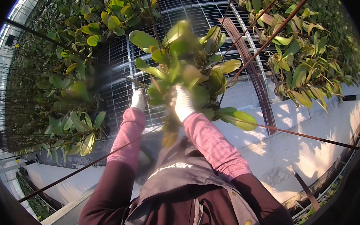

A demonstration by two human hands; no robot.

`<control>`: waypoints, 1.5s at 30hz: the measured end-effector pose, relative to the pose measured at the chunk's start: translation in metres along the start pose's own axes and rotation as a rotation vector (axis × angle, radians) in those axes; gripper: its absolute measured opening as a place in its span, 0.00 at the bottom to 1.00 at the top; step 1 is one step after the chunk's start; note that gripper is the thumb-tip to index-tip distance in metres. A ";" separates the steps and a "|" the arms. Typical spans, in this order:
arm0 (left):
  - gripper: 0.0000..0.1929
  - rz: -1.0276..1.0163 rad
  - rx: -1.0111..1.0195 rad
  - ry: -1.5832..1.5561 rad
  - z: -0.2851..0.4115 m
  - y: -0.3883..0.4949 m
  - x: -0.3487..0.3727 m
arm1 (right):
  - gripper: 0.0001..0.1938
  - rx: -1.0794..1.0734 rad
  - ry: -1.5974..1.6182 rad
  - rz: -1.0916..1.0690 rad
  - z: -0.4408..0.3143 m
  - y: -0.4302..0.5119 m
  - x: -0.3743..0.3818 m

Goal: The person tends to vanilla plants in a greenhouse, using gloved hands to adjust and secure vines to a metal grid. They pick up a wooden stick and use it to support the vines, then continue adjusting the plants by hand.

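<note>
My left hand (138, 100), in a white glove, is beside the left edge of a cluster of broad-leaved plants (174, 69), probably orchids. Its fingers are mostly hidden, so any grip there is unclear. My right hand (183, 101), gloved the same way, is closed at the near side of the cluster, around the lower part of a plant. Just below it hangs a yellowish-brown leaf (170, 135). Thin brown stakes (257, 55) rise from the cluster and fan outward. Parts of the leaves are blurred, and the plant bases are largely covered.
Under the plants is a wire-mesh bench (118, 85). A bundle of long brown stakes (249, 73) lies across it on the right. Dense plants (59, 71) fill the left side, with more plants (301, 58) at the right. One stake (308, 138) juts toward the right edge.
</note>
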State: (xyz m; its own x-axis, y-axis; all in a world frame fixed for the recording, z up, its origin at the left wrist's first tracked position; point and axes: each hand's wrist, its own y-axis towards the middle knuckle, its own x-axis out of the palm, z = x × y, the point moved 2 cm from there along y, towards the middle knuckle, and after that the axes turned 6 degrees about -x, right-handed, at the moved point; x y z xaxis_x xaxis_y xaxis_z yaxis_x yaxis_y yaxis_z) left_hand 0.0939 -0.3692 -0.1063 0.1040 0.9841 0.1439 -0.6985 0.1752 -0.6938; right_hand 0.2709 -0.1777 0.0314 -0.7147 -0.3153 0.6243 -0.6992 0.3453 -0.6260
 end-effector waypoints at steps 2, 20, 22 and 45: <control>0.21 -0.424 -0.239 -0.073 -0.011 0.034 -0.005 | 0.10 -0.165 -0.155 0.092 -0.008 0.003 0.012; 0.13 -0.605 -0.296 -0.104 0.029 -0.074 0.124 | 0.06 -0.290 -0.368 0.156 0.000 0.048 -0.010; 0.13 -0.535 -0.323 -0.127 0.024 -0.066 0.124 | 0.09 -0.335 -0.520 0.221 -0.002 0.050 -0.012; 0.09 -0.248 0.324 0.754 -0.008 0.033 0.104 | 0.18 -0.556 -1.280 0.175 0.006 0.081 0.010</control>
State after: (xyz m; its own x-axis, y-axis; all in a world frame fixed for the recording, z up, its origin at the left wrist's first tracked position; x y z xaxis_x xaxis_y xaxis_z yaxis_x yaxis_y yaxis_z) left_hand 0.0871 -0.2613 -0.1201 0.6434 0.6941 -0.3228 -0.7491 0.4842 -0.4521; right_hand 0.2069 -0.1586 -0.0156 -0.5218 -0.7038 -0.4821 -0.7174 0.6678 -0.1984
